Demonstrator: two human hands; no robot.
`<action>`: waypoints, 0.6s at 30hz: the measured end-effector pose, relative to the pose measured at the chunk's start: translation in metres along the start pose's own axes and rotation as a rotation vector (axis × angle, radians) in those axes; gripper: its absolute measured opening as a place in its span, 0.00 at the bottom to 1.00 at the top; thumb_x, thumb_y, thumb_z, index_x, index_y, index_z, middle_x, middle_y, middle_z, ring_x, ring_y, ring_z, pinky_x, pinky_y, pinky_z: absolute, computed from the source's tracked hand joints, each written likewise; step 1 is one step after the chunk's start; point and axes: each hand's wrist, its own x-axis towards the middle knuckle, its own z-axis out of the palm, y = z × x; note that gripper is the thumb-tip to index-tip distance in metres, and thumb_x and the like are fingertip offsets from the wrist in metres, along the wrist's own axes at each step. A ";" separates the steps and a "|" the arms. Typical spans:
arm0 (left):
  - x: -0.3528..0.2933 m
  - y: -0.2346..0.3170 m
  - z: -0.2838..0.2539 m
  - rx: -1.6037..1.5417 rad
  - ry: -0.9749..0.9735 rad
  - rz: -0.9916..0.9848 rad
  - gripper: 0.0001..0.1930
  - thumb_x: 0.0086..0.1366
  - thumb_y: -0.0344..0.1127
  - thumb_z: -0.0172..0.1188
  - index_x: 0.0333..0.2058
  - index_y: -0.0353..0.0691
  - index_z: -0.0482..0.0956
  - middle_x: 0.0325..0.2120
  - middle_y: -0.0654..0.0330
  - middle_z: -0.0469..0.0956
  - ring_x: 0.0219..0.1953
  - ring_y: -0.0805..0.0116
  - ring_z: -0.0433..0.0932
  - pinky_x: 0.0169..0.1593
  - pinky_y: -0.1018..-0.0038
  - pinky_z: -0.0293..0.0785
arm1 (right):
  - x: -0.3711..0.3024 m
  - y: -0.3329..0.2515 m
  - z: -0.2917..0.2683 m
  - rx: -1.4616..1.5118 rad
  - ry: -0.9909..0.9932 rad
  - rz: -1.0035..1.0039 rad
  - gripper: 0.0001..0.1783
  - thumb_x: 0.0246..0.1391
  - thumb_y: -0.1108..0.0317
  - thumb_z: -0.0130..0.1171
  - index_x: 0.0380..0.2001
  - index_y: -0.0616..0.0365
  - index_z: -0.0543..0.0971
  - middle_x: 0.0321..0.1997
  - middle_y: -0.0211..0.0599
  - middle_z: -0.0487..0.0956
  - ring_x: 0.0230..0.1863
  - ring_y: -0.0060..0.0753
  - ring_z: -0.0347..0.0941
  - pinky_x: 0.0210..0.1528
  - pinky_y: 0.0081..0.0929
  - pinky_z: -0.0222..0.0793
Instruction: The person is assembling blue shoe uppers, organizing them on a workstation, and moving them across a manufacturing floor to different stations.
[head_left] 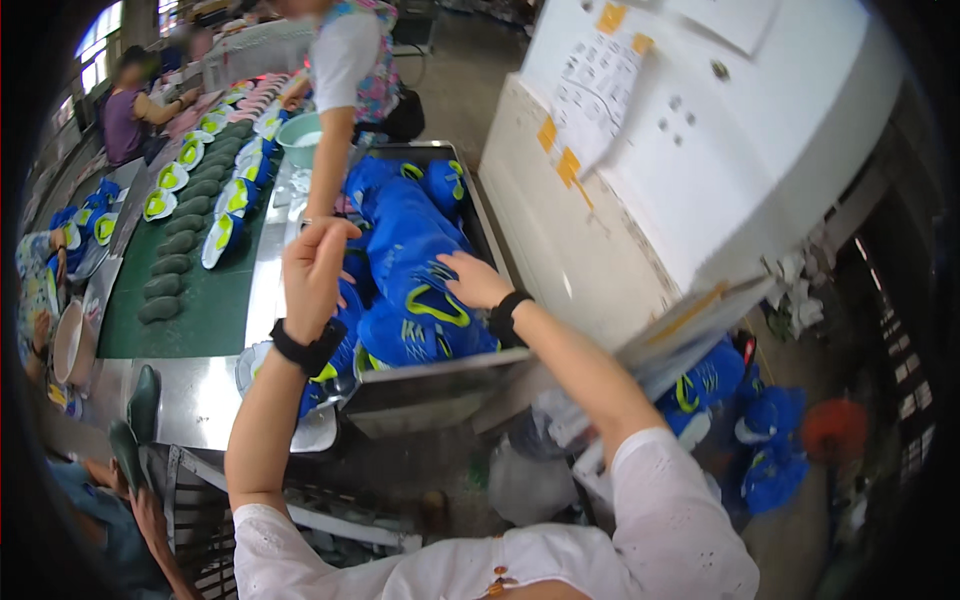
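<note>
Blue shoe uppers (410, 235) with lime-green collars are heaped in a metal tray in front of me. My right hand (476, 281) rests on the heap, fingers stretched out and touching the blue fabric. Over the tray's left edge, my left hand (316, 268) is raised with its fingers curled closed; whatever they hold, if anything, is hidden. A co-worker's bare arm (333, 160) reaches down just behind my left hand, and that person's hand is mostly covered by mine. Below my left wrist, more blue uppers lie by the tray.
Left of the tray runs a green conveyor (125, 325) carrying dark green shoe lasts (172, 264) and white-and-blue uppers. A pale green basin (298, 140) stands behind. A white machine panel (720, 130) borders the right. Bagged blue pieces (775, 465) lie lower right. Other people sit along the line.
</note>
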 end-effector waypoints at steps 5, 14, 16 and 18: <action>-0.096 0.174 0.044 0.620 -0.013 0.943 0.09 0.53 0.35 0.52 0.24 0.34 0.74 0.23 0.53 0.74 0.24 0.54 0.71 0.36 0.61 0.69 | -0.101 -0.060 -0.072 0.062 -0.110 -0.110 0.25 0.43 0.65 0.55 0.48 0.56 0.69 0.57 0.52 0.61 0.57 0.52 0.57 0.57 0.37 0.55; -0.211 0.297 0.095 0.703 -0.587 1.653 0.02 0.53 0.32 0.46 0.24 0.48 0.64 0.21 0.69 0.59 0.23 0.76 0.60 0.31 0.78 0.58 | -0.385 -0.131 -0.203 -0.158 0.047 -0.122 0.22 0.40 0.68 0.60 0.42 0.55 0.72 0.51 0.42 0.68 0.54 0.44 0.62 0.52 0.34 0.61; -0.228 0.332 0.121 0.710 -0.777 1.832 0.15 0.43 0.18 0.47 0.26 0.50 0.64 0.21 0.70 0.58 0.23 0.79 0.60 0.26 0.80 0.55 | -0.468 -0.128 -0.223 -0.144 0.158 0.066 0.20 0.41 0.69 0.58 0.42 0.57 0.72 0.49 0.43 0.69 0.52 0.45 0.64 0.52 0.35 0.61; -0.253 0.357 0.150 0.659 -1.020 1.927 0.28 0.32 0.05 0.50 0.28 0.50 0.66 0.21 0.68 0.58 0.22 0.78 0.61 0.22 0.80 0.55 | -0.565 -0.128 -0.237 -0.149 0.253 0.314 0.19 0.43 0.70 0.57 0.43 0.58 0.72 0.48 0.43 0.70 0.49 0.45 0.66 0.50 0.35 0.62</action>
